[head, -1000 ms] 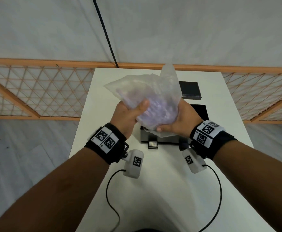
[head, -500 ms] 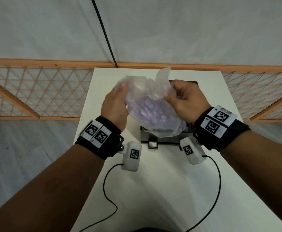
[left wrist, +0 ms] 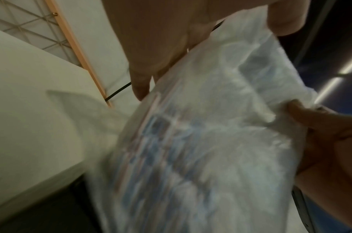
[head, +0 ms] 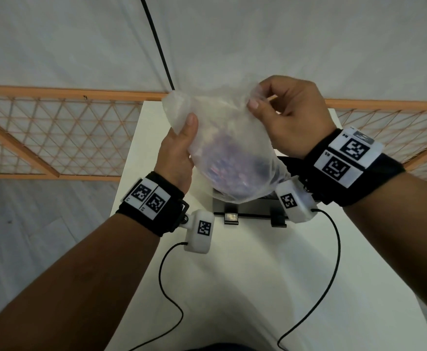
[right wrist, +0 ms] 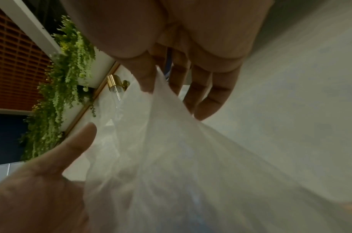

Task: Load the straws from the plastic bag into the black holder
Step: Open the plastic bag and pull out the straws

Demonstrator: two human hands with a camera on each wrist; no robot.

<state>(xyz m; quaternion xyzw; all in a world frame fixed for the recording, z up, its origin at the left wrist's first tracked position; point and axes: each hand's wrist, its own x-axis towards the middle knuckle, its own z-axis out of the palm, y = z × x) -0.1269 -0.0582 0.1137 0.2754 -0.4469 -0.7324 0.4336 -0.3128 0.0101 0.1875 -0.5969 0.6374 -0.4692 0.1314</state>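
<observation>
A translucent plastic bag point(head: 222, 127) with purple and red straws point(head: 228, 164) bunched in its lower half hangs in the air over the table. My left hand point(head: 182, 145) grips the bag's left side, thumb across the front. My right hand point(head: 256, 100) pinches the bag's top right edge between thumb and forefinger. Under the bag stands the black holder point(head: 249, 211), mostly hidden by it. The left wrist view shows the bag point(left wrist: 221, 126) and the blurred straws point(left wrist: 157, 141) beside my left fingers point(left wrist: 141, 85). In the right wrist view my right fingers point(right wrist: 148, 80) pinch the bag's film point(right wrist: 171, 141).
The white table point(head: 232, 300) runs forward from me, with the wrist cameras' black cables point(head: 165, 272) trailing over it. An orange wooden lattice fence point(head: 55, 138) stands behind the table against a white sheet, down which a black cable point(head: 156, 41) runs.
Both hands have lifted the bag higher. My right hand left the bag's underside and now pinches its top edge, so the straws have slid to the bottom.
</observation>
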